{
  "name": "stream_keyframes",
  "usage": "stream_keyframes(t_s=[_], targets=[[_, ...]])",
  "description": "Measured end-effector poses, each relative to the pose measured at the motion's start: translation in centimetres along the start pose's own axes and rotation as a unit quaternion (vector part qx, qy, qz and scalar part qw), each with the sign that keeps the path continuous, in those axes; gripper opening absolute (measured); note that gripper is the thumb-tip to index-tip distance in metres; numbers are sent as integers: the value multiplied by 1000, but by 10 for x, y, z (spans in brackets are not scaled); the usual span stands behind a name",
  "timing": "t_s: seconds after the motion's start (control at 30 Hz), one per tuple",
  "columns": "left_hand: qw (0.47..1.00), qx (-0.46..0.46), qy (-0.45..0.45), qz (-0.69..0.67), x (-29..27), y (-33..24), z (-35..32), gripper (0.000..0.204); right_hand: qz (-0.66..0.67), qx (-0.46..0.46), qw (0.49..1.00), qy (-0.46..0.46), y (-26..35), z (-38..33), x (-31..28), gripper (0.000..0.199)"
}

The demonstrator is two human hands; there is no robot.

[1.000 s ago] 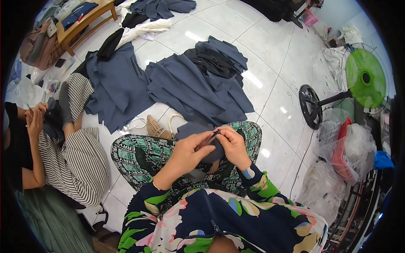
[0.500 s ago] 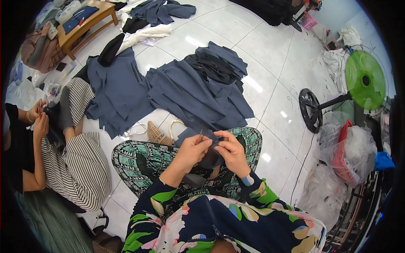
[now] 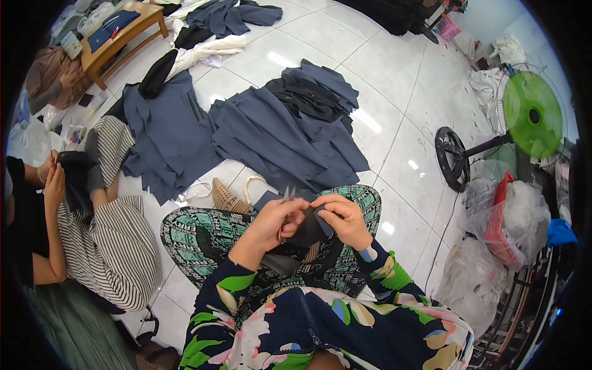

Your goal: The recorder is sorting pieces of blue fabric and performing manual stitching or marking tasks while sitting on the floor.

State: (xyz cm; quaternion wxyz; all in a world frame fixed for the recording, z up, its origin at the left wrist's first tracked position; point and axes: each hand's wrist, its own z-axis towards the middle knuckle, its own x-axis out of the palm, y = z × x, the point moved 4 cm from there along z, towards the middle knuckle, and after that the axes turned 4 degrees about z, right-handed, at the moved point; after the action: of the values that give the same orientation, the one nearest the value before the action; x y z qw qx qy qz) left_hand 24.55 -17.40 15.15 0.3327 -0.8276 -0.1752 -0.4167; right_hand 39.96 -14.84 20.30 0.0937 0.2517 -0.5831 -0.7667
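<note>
Above my lap, my left hand (image 3: 271, 221) is closed around a small pair of scissors (image 3: 288, 193), whose blades stick up past the fingers. Its fingertips meet the edge of a dark grey piece of fabric (image 3: 310, 229). My right hand (image 3: 346, 221) pinches that same fabric between thumb and fingers, close beside the left. The cloth hangs down between both hands over my green-and-black patterned trousers (image 3: 203, 234). Any thread or small detail at the fingertips is too small to make out.
Stacks of dark grey fabric pieces (image 3: 271, 132) lie on the tiled floor ahead. At the left sits a person in striped trousers (image 3: 117, 246), handling dark cloth. A green fan (image 3: 531, 116) and plastic bags (image 3: 475, 283) stand to the right; a wooden table (image 3: 126, 40) is far left.
My left hand has turned and loosened slightly, so the scissor blades show more plainly. My right hand has shifted a little down and right with the fabric's edge.
</note>
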Motion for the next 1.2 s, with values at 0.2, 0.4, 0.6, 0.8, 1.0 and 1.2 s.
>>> stream_keyframes(t_s=[0.2,0.4,0.6,0.8,1.0,1.2], targets=[[791,315,-96,515,28,-15,-35,37,42,52,997,-32,-3,-4,-14,5],[802,237,-115,536,45,-8,-28,24,5,6,999,-38,-2,-7,-11,8],[774,257,-134,563,47,-7,-23,23,0,14,999,-43,-1,-10,-12,7],[780,254,-149,552,44,-8,-19,23,-29,-6,998,-52,2,-9,-8,5],[790,248,-145,541,39,-6,-15,30,-35,1,998,-58,3,-10,-8,5],[808,242,-132,522,40,-5,-14,23,-47,-7,997,-61,5,-11,-8,5]])
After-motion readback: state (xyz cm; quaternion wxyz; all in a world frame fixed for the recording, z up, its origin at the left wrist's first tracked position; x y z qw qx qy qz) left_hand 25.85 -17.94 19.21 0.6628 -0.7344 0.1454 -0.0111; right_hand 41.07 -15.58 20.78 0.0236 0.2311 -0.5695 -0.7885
